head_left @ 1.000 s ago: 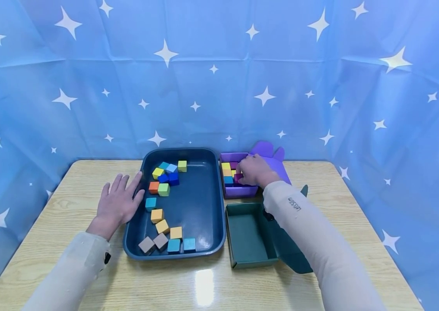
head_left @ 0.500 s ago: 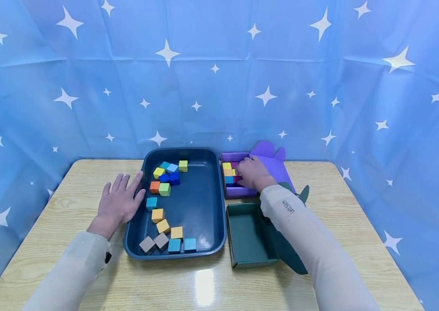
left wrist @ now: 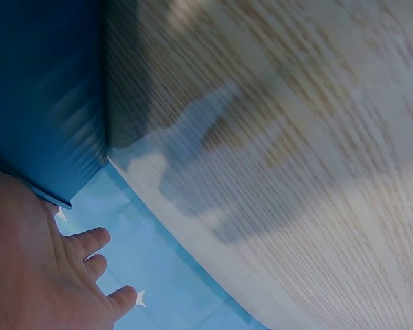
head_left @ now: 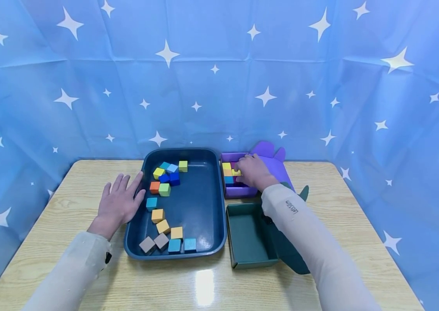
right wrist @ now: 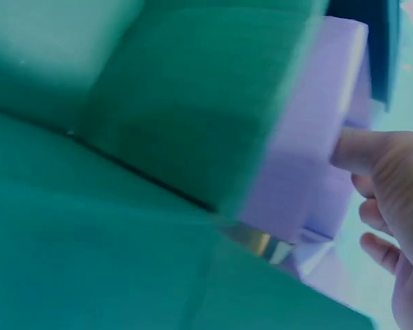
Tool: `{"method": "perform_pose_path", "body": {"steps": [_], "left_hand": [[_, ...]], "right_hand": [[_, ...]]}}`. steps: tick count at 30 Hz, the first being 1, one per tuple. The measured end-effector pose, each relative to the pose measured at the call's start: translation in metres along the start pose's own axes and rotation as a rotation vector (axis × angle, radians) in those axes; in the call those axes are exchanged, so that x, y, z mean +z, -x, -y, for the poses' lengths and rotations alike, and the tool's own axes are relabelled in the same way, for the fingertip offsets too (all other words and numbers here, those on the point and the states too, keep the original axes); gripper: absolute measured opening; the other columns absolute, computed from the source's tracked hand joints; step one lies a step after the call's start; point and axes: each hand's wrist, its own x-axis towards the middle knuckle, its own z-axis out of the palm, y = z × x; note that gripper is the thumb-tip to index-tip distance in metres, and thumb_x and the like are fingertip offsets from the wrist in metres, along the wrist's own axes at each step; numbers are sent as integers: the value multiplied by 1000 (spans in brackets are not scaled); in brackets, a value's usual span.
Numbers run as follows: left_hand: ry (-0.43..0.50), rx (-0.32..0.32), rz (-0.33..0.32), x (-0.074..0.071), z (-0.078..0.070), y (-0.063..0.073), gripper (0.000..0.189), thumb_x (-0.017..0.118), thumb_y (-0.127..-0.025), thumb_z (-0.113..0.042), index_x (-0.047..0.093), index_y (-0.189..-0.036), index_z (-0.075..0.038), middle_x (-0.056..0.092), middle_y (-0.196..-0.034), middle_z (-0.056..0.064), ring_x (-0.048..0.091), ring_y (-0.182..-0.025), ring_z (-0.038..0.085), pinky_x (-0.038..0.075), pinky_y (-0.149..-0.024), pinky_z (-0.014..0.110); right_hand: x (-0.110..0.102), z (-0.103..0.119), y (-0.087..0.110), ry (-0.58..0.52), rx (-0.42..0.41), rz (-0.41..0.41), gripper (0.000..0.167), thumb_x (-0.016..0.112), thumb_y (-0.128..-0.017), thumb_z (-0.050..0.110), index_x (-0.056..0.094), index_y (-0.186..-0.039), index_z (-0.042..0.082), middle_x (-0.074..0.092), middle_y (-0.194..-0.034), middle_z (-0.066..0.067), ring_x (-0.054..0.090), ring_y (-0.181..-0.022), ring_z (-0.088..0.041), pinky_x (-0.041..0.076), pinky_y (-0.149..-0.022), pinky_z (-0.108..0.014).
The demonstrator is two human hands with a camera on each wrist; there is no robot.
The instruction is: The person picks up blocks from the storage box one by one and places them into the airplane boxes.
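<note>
My left hand (head_left: 117, 202) lies with fingers spread, its fingertips and thumb at the left rim of the dark blue tray (head_left: 204, 254). My right hand (head_left: 253, 171) reaches into the purple box (head_left: 241, 193), fingers bent down among the coloured cubes there. A yellow cube (head_left: 236, 172) shows beside its fingertips, and a magenta cube (head_left: 235, 178) is partly covered. Whether the fingers pinch a cube is hidden; in the right wrist view, the box wall covers the thumb tip. Yellow, orange and blue cubes line the box's left side.
In the tray, several cubes, such as an orange-red cube (head_left: 154, 187) and a grey cube (head_left: 147, 245), lie mostly left and front. A dark green box (head_left: 250, 262) stands in front of the purple one, its lid open under my right forearm. A starry curtain (head_left: 219, 108) hangs behind the table.
My right hand has shifted slightly inside the purple box. Less of the magenta cube and more of the yellow cube now shows by its fingertips. The left hand stays put.
</note>
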Motion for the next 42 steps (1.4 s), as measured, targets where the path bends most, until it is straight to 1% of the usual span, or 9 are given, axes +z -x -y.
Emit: {"method": "perform_pose_path", "body": {"steps": [6, 10, 13, 17, 23, 26, 33, 38, 42], "left_hand": [[-4, 0, 1, 0, 0, 0, 62, 28, -104, -46, 9, -158, -20, 20, -157, 28, 7, -147, 48, 5, -117, 68], [-4, 2, 3, 0, 1, 0, 63, 26, -104, -48, 9, -158, -21, 20, -157, 28, 7, -147, 48, 5, -117, 68], [0, 1, 3, 0, 0, 0, 63, 26, -104, -48, 8, -158, -21, 20, -157, 28, 7, -147, 48, 4, -117, 68], [10, -8, -4, 2, -1, -1, 63, 29, -104, -47, 9, -158, -21, 20, -157, 28, 7, -147, 48, 4, -117, 68], [9, -12, -5, 4, -1, -2, 64, 27, -103, -50, 9, -158, -22, 20, -157, 27, 7, -147, 48, 4, -117, 68], [5, -12, 1, 3, -1, -1, 64, 27, -104, -49, 9, -158, -22, 20, -158, 27, 7, -147, 48, 4, -117, 68], [2, -13, 5, 1, 0, -1, 63, 29, -104, -47, 8, -158, -22, 19, -158, 28, 6, -148, 48, 4, -117, 68], [4, -13, 12, 1, 1, -2, 62, 28, -104, -47, 7, -158, -23, 19, -158, 28, 6, -148, 48, 3, -117, 68], [3, -14, 13, 1, 1, -2, 62, 28, -104, -47, 8, -158, -23, 19, -158, 28, 6, -148, 47, 3, -117, 68]], "right_hand": [[-21, 11, -2, -63, -4, -66, 25, 71, -89, 32, 74, -107, 17, 72, -106, -2, 57, -106, -26, 41, -99, -46], [-33, 28, -5, -83, -38, -70, 26, 69, -90, 34, 73, -110, 17, 71, -112, -1, 56, -112, -25, 40, -100, -46], [-38, 46, -10, -83, -72, -68, 30, 67, -91, 38, 72, -115, 19, 70, -116, 0, 56, -111, -23, 42, -97, -44], [-41, 73, -19, -86, -94, -56, 35, 66, -91, 43, 70, -118, 21, 70, -114, 3, 56, -107, -19, 43, -96, -39], [-47, 112, -33, -70, -142, -16, 38, 65, -91, 46, 69, -122, 24, 68, -119, 5, 56, -114, -17, 42, -101, -37], [-49, 130, -40, -56, -171, -13, 38, 65, -91, 46, 69, -122, 24, 68, -120, 5, 55, -112, -16, 42, -101, -36], [-40, 165, -53, -68, -200, -2, 37, 65, -91, 46, 70, -118, 23, 70, -116, 6, 55, -103, -15, 43, -93, -33], [-27, 178, -61, -83, -174, 11, 34, 66, -90, 47, 72, -114, 24, 71, -110, 7, 56, -101, -15, 43, -102, -38], [-19, 181, -67, -99, -146, 11, 32, 66, -89, 48, 73, -110, 24, 71, -106, 7, 57, -103, -17, 39, -112, -45]]}}
